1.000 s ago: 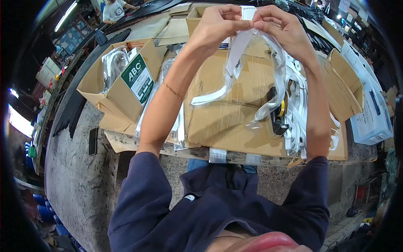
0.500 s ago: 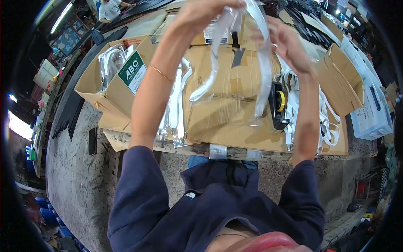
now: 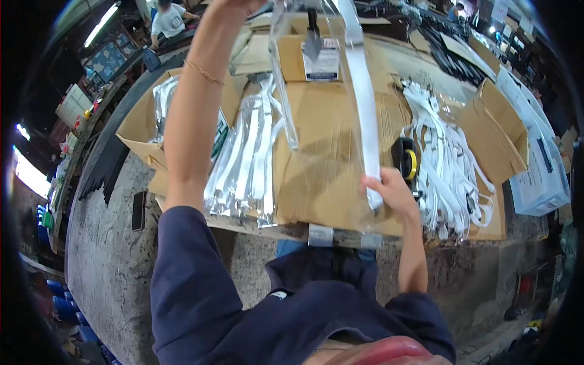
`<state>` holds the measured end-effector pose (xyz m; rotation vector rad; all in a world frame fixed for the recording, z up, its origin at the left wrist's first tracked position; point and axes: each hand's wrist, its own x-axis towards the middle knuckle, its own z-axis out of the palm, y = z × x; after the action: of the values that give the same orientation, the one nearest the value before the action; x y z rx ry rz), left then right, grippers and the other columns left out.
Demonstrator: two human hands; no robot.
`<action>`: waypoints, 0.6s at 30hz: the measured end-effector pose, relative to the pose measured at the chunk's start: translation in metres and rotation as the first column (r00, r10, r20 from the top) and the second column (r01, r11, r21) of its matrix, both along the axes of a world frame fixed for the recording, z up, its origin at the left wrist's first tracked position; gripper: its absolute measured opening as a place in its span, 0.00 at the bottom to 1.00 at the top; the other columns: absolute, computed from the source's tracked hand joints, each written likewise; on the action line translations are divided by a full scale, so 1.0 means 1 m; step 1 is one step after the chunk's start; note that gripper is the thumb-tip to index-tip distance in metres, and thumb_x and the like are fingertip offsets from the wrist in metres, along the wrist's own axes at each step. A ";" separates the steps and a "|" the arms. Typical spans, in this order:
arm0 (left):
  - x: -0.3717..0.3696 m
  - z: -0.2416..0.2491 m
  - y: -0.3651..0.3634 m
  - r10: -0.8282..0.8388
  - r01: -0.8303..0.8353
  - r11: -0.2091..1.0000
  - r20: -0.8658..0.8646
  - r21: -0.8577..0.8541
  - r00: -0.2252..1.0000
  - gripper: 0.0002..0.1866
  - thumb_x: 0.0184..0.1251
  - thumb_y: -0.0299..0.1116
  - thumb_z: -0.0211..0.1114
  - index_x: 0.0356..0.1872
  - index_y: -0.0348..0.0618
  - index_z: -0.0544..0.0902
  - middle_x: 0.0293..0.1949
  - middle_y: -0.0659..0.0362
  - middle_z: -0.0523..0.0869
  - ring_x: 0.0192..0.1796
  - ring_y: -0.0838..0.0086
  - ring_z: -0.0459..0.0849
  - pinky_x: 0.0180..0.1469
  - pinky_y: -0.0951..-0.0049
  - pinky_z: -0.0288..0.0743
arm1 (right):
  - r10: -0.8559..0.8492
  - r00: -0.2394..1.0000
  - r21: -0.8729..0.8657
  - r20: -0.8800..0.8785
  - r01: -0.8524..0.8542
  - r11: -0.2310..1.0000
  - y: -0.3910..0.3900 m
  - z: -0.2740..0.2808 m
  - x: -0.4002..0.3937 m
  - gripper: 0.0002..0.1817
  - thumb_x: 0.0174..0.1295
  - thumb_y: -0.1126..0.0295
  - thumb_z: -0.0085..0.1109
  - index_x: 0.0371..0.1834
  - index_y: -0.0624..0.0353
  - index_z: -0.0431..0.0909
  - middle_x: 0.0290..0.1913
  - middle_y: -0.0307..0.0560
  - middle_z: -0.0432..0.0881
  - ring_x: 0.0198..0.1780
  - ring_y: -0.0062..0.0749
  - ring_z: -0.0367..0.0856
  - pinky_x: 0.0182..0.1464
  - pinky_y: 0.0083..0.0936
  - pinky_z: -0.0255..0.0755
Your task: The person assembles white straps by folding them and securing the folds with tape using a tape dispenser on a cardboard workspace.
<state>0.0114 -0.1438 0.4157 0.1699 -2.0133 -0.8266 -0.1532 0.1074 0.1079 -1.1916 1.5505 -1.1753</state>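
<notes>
A long white strap (image 3: 363, 91) in a clear plastic sleeve stretches down from the top edge of the view. My right hand (image 3: 392, 193) pinches its lower end between thumb and fingers. My left hand (image 3: 240, 5) is raised at the top edge, its fingers mostly cut off; the strap and sleeve hang from its side. A black clip (image 3: 312, 45) dangles beside the strap. To the left lie several bagged white straps (image 3: 243, 158). A pile of loose white straps (image 3: 447, 164) with metal hooks is to the right of my right hand.
A cardboard sheet (image 3: 316, 194) covers the bench. Near my right hand stands a black tape dispenser (image 3: 404, 158) with yellow tape. Open cardboard boxes are at left (image 3: 137, 131) and right (image 3: 496, 131). A phone (image 3: 139, 210) lies at left. Another person (image 3: 168, 23) works far back.
My right hand has come down and now grips the strap's lower end. My left hand has shifted left and up, partly leaving the view. The strap now hangs straighter.
</notes>
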 end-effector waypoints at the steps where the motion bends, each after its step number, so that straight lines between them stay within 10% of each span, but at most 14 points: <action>1: 0.000 -0.002 -0.007 -0.027 0.027 0.999 0.012 -0.032 1.000 0.19 0.50 0.22 0.72 0.45 0.28 0.80 0.35 0.51 0.85 0.36 0.70 0.83 0.36 0.74 0.78 | 0.009 1.000 -0.020 -0.013 -0.009 1.000 0.008 -0.001 -0.007 0.14 0.62 0.68 0.65 0.45 0.66 0.81 0.37 0.38 0.84 0.38 0.18 0.79 0.42 0.21 0.73; 4: 0.000 -0.005 -0.010 -0.039 0.035 0.998 0.078 0.046 0.996 0.20 0.49 0.23 0.72 0.46 0.28 0.80 0.38 0.50 0.86 0.36 0.71 0.83 0.40 0.74 0.77 | 0.021 0.999 0.133 -0.036 -0.016 0.991 0.022 0.002 -0.015 0.19 0.60 0.71 0.65 0.53 0.67 0.77 0.44 0.41 0.84 0.42 0.20 0.80 0.46 0.23 0.74; 7: -0.012 -0.014 -0.021 -0.332 0.327 0.939 0.035 0.107 0.943 0.18 0.50 0.23 0.71 0.44 0.30 0.81 0.37 0.54 0.87 0.36 0.76 0.83 0.40 0.78 0.76 | -0.152 0.960 -0.145 -0.236 0.120 0.982 0.028 0.046 -0.019 0.28 0.60 0.78 0.62 0.65 0.65 0.66 0.57 0.46 0.79 0.54 0.27 0.79 0.57 0.25 0.73; 8: -0.014 -0.013 -0.014 -0.337 0.332 0.937 0.032 0.107 0.941 0.18 0.50 0.23 0.71 0.44 0.30 0.81 0.37 0.54 0.87 0.36 0.76 0.83 0.40 0.78 0.76 | -0.165 0.986 -0.247 0.010 0.162 0.955 0.016 0.066 -0.023 0.26 0.62 0.77 0.61 0.64 0.65 0.68 0.56 0.46 0.80 0.56 0.28 0.79 0.57 0.24 0.73; 10: -0.019 -0.010 0.006 -0.152 0.143 0.987 0.168 0.066 0.974 0.16 0.51 0.21 0.71 0.43 0.32 0.81 0.36 0.55 0.87 0.37 0.77 0.83 0.41 0.79 0.76 | -0.239 0.971 -0.461 -0.006 0.209 0.863 -0.019 0.126 -0.019 0.24 0.65 0.69 0.59 0.61 0.69 0.69 0.55 0.50 0.80 0.54 0.31 0.80 0.56 0.23 0.73; 11: -0.031 -0.015 -0.001 -0.391 0.376 0.917 0.111 0.134 0.914 0.15 0.50 0.21 0.71 0.42 0.33 0.81 0.36 0.56 0.87 0.38 0.78 0.83 0.41 0.80 0.76 | -0.349 0.918 -0.604 -0.189 0.171 0.778 -0.040 0.151 -0.018 0.25 0.66 0.63 0.60 0.60 0.69 0.71 0.54 0.53 0.80 0.55 0.32 0.79 0.56 0.24 0.73; 13: -0.035 -0.011 0.010 -0.351 0.335 0.935 0.162 0.120 0.922 0.15 0.50 0.21 0.71 0.42 0.33 0.81 0.36 0.56 0.87 0.37 0.78 0.83 0.41 0.80 0.76 | -0.391 0.900 -0.772 -0.195 0.105 0.627 -0.094 0.180 -0.035 0.23 0.65 0.59 0.61 0.54 0.69 0.75 0.48 0.52 0.83 0.51 0.29 0.81 0.52 0.25 0.75; 18: -0.028 -0.004 0.013 -0.187 0.184 0.982 0.185 0.034 0.965 0.13 0.50 0.23 0.71 0.39 0.35 0.83 0.33 0.58 0.87 0.34 0.78 0.82 0.39 0.79 0.76 | 0.028 0.999 -0.550 -0.042 -0.046 0.834 -0.106 0.198 -0.032 0.17 0.63 0.60 0.64 0.44 0.65 0.79 0.36 0.44 0.85 0.39 0.22 0.83 0.44 0.22 0.76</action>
<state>-0.0171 -0.1306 0.4120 0.0710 -2.2246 -0.9762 -0.1853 0.0013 0.3059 -1.6068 1.2299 -1.6515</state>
